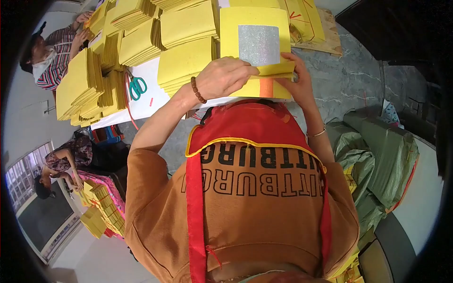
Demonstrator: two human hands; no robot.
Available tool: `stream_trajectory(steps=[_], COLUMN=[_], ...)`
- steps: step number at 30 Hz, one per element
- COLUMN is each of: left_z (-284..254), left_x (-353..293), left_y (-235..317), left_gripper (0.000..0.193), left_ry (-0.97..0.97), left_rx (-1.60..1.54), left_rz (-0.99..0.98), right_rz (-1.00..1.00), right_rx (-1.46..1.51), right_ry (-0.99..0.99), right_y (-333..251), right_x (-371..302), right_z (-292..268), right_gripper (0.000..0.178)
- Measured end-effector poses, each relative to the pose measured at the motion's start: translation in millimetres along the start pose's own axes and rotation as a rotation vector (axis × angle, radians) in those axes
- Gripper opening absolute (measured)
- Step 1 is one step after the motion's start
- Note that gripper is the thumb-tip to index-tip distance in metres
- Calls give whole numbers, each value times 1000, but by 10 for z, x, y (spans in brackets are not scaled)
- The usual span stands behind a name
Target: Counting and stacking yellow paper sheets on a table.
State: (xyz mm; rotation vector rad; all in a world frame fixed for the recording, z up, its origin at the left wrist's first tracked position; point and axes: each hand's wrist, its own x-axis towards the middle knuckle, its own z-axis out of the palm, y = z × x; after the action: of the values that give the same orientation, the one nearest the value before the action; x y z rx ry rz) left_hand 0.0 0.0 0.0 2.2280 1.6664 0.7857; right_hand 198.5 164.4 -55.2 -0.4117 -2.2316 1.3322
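A yellow paper sheet (230, 35) with a silver square (258, 45) lies before me at the table's near edge. Its near end is bent up into a narrow fold. My left hand (226, 77) is closed on the left end of that fold, fingertips pressed together. At the fold's right end, my right hand (300, 81) grips the paper between thumb and fingers. Below the fold, an orange patch (266, 88) shows on yellow paper. Stacks of folded yellow paper (186, 61) stand just left of my left hand.
Green-handled scissors (137, 88) lie on the white table cover (153, 101) beside more yellow stacks (78, 87). A tied yellow bundle (304, 21) sits on a wooden board at the far right. Wrapped green bales (384, 151) stand on the right. Two people work at the left.
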Motion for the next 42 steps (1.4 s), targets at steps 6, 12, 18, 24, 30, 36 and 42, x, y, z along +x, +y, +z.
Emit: stream_trajectory(steps=[6,12,18,24,30,36,42], left_z=[-252,-193,-132,-213,-110,-98,4], left_x=[-27,-194,-148,-232,-282,-72,-32], left_y=[149,-87,-127,117,146,92,-87], left_gripper=[53,52,42,37,19,26,28], left_ry=[-20,105,163,142,255,228,264], left_rx=[-22,233,398,487,26,-235,-379], left_rz=[-55,-194,-134,-16,-148,-717,-848], right_rz=[8,-6,-33,-401,-277,398,308], right_rx=[-6,85,-70,-522,-390,65,364], right_ry=[54,21,58,-9,-278,-180,193], right_y=[-19,56,-68,-315,-503,-548,-494], right_x=[66,92,124,134,77,128,202], right_z=[-55,-79,-69,-255,-275,-184,16], right_gripper=[26,24,26,28,18,27,38])
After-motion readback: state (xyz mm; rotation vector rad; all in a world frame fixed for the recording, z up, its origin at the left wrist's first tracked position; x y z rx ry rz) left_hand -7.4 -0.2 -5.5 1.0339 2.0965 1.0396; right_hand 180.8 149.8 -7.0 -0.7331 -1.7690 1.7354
